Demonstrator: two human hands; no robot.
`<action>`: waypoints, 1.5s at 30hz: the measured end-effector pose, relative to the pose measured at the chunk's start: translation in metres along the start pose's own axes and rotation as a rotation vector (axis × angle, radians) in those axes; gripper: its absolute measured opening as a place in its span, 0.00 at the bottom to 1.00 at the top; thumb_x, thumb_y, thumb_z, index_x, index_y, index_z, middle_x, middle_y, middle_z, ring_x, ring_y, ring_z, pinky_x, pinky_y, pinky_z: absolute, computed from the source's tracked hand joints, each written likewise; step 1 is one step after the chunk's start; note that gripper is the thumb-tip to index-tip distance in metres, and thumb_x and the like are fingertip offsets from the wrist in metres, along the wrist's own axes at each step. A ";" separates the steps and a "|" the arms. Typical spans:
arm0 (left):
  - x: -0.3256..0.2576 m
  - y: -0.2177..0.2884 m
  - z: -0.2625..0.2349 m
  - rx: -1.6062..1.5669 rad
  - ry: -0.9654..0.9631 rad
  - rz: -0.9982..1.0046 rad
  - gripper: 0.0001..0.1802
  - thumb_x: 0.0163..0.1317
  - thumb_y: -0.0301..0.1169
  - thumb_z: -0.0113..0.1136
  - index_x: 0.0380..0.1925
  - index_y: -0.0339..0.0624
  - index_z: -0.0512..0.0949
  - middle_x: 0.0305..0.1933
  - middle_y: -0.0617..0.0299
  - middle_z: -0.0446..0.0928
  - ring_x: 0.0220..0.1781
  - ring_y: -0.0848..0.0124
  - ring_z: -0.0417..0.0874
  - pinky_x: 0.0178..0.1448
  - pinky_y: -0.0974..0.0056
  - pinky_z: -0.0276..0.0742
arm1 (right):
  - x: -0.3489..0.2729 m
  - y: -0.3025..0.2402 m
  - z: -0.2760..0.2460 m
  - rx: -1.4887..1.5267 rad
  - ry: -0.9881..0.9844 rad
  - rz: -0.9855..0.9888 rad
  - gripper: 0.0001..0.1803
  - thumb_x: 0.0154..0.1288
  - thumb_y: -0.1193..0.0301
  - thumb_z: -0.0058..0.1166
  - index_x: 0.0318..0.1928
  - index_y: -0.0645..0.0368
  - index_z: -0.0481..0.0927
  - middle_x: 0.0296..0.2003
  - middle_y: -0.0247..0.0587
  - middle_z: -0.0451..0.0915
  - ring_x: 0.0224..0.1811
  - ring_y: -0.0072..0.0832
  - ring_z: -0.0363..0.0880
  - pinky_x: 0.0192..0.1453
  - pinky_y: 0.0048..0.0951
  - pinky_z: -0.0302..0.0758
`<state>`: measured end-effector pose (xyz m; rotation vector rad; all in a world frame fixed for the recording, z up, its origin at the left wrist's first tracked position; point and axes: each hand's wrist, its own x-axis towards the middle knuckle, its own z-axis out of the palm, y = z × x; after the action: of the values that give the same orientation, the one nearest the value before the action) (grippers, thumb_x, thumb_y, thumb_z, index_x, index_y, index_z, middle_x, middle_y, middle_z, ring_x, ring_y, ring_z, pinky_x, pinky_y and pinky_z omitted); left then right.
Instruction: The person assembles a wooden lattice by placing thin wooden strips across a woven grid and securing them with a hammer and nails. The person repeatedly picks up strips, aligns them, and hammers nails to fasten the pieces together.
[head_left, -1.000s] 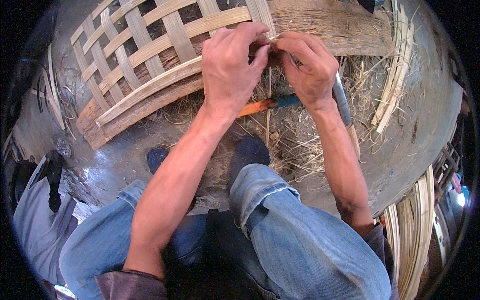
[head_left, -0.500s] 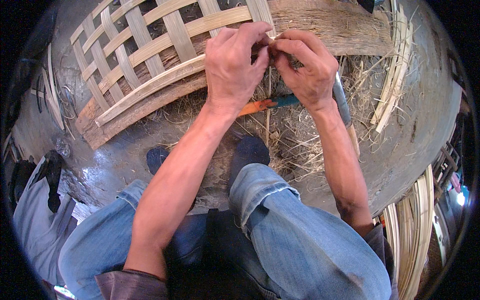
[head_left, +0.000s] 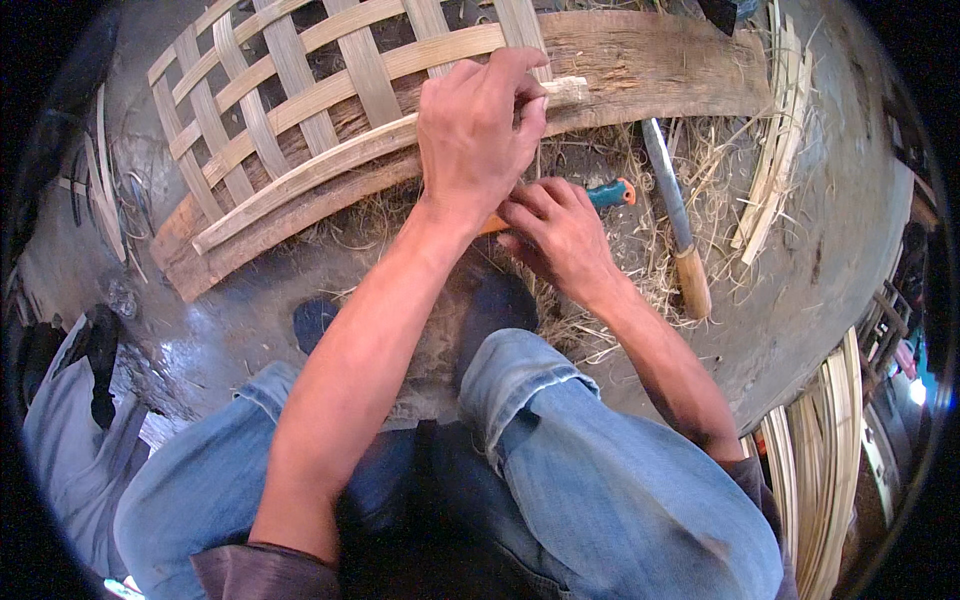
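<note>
My left hand [head_left: 478,132] is closed round a pale split-bamboo rim strip [head_left: 310,178] along the near edge of an open woven bamboo lattice [head_left: 290,75]. The strip's cut end sticks out past my fingers. Below and to the right, my right hand [head_left: 560,235] bends over an orange-and-teal tool [head_left: 612,193], thumb on its near side and fingers on its far side. My hand covers the tool's middle, so its exact kind cannot be told. A thin vertical strand runs between the two hands.
Beneath the lattice lies a curved, rough wooden board [head_left: 660,65]. A knife [head_left: 665,175] with a wooden handle rests to the right among fibre shavings [head_left: 640,290]. Loose bamboo strips [head_left: 780,150] lie farther right, and long slats [head_left: 825,440] stand at the lower right.
My right hand has left the left hand and come down to the orange-and-teal tool. That uncovers the knife and the strip's cut end. My left hand now grips the strip.
</note>
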<state>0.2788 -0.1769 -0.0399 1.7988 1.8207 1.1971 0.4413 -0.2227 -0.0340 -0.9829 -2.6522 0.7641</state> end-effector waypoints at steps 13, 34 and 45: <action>0.002 0.005 -0.004 0.050 -0.034 0.004 0.21 0.50 0.26 0.68 0.46 0.50 0.77 0.29 0.70 0.83 0.33 0.65 0.81 0.39 0.57 0.72 | -0.081 0.002 -0.057 0.354 0.161 0.529 0.11 0.71 0.66 0.51 0.43 0.61 0.77 0.38 0.46 0.76 0.37 0.40 0.77 0.39 0.39 0.73; 0.002 0.003 -0.007 0.040 -0.061 -0.007 0.23 0.49 0.25 0.70 0.47 0.51 0.76 0.29 0.67 0.82 0.35 0.62 0.83 0.40 0.55 0.72 | 0.009 0.001 -0.062 0.292 0.256 0.426 0.16 0.76 0.62 0.47 0.49 0.61 0.78 0.32 0.54 0.76 0.30 0.51 0.78 0.32 0.42 0.71; 0.005 0.000 -0.013 -0.083 -0.163 -0.138 0.34 0.48 0.25 0.72 0.58 0.48 0.72 0.36 0.62 0.85 0.41 0.61 0.86 0.47 0.57 0.80 | -0.008 0.000 -0.051 0.369 0.341 0.475 0.14 0.75 0.64 0.50 0.47 0.63 0.81 0.32 0.52 0.80 0.29 0.49 0.79 0.32 0.41 0.72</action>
<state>0.2689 -0.1766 -0.0301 1.6451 1.7449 1.0280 0.4657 -0.2075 0.0088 -1.4906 -1.9187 1.0229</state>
